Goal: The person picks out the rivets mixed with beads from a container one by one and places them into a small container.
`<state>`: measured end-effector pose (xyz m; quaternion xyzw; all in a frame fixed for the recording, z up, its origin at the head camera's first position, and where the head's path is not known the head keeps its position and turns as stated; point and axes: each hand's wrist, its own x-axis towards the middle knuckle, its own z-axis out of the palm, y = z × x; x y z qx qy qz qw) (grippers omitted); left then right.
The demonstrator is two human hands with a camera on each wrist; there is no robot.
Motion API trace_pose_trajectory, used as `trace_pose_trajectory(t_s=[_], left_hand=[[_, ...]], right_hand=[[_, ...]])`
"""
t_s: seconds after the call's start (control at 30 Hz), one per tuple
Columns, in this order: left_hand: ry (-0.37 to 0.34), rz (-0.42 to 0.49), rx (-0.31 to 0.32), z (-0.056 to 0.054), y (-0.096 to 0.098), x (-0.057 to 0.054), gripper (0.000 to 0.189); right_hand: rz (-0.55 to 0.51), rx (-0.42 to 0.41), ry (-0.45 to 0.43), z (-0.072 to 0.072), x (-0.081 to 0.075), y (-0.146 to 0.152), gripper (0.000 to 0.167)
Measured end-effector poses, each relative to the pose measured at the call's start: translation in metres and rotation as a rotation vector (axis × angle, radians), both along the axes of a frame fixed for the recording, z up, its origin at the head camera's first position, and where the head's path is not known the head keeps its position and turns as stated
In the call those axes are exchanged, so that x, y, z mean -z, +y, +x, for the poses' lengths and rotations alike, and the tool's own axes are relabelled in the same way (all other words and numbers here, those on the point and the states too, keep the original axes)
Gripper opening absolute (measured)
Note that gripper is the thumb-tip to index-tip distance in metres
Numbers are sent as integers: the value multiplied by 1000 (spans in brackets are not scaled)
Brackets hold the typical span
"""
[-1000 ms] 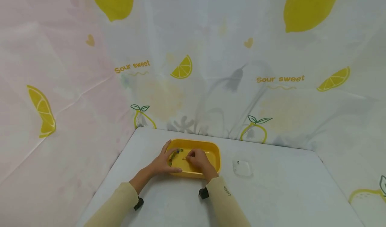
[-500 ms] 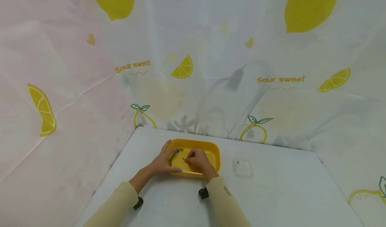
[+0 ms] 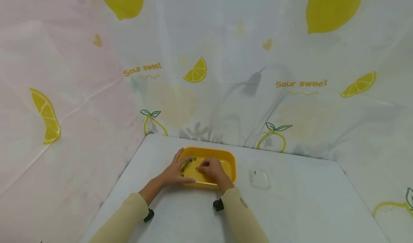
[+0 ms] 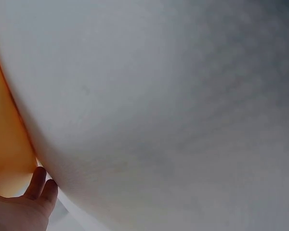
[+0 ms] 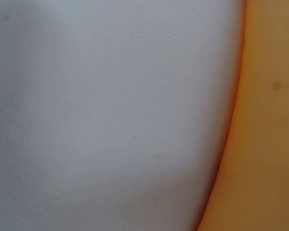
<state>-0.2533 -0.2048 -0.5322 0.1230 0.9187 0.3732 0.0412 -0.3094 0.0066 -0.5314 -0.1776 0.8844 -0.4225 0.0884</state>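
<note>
A yellow plastic tray (image 3: 226, 153) sits on the white table. Small round glassy beads (image 3: 184, 170), green, blue and brownish, lie in a curved row inside its left end. My left hand (image 3: 171, 174) spreads over that end, thumb along the front rim, another finger reaching in beside the beads. Two fingers (image 4: 49, 192) of it appear next to the tray's wall in the left wrist view. Inside the tray, my right hand (image 3: 211, 168) pinches a tiny bead-like piece (image 3: 196, 168) between thumb and forefinger, mostly hidden by the fingertips.
Right of the tray stands a small clear box (image 3: 259, 179) with a small dark spot at its back left corner. A lemon-print cloth (image 3: 219, 103) hangs behind the white table (image 3: 300, 200). The right wrist view holds only the tray's yellow wall (image 5: 265, 134) and white surface.
Both hands stay in nearly the same place. The right fingertips have shifted very slightly at the tiny piece; the whole head view has drifted a little.
</note>
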Motion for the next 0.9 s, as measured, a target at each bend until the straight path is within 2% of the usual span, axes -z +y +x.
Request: trace_pose_trajectory(t_s=[0.2, 0.47, 0.57, 0.67, 0.9], left_hand=[[2, 9, -8, -6, -2, -7, 95], [-9, 27, 7, -1, 0, 7, 93], [-9, 33, -3, 2, 1, 9, 92], [-15, 33, -17, 3, 1, 6, 93], [-25, 22, -17, 2, 1, 0, 95]], right_hand=[[-6, 5, 2, -6, -8, -3, 19], [42, -110, 25, -3, -18, 12, 15], [21, -121, 27, -1, -33, 20, 15], [32, -133, 75, -2, -51, 29, 17], [98, -99, 159, -16, -86, 57, 12]])
